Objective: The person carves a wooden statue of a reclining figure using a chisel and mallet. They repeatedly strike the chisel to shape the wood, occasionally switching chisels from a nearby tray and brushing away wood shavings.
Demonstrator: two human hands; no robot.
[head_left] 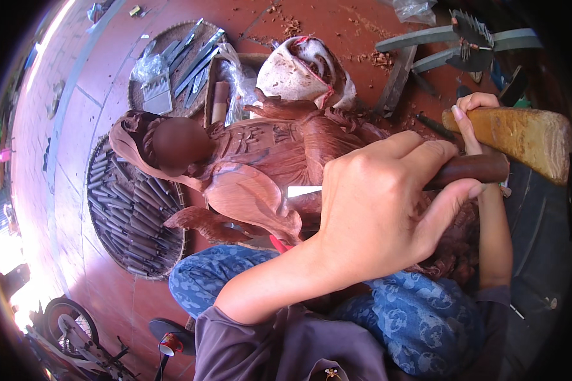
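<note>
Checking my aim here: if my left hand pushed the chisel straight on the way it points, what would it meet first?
Probably the carved wooden figure: the left hand aims the chisel leftward, its blade tip on the carving.

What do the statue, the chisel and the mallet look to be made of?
Statue: reddish-brown wood, bare and unvarnished by its matt look, with carved ridges and chips lying around.
Chisel, in the left hand: dark smooth handle, probably wood; its pale flat blade looks like metal.
Mallet, in the right hand: yellowish raw wood, rough and dented.
</note>
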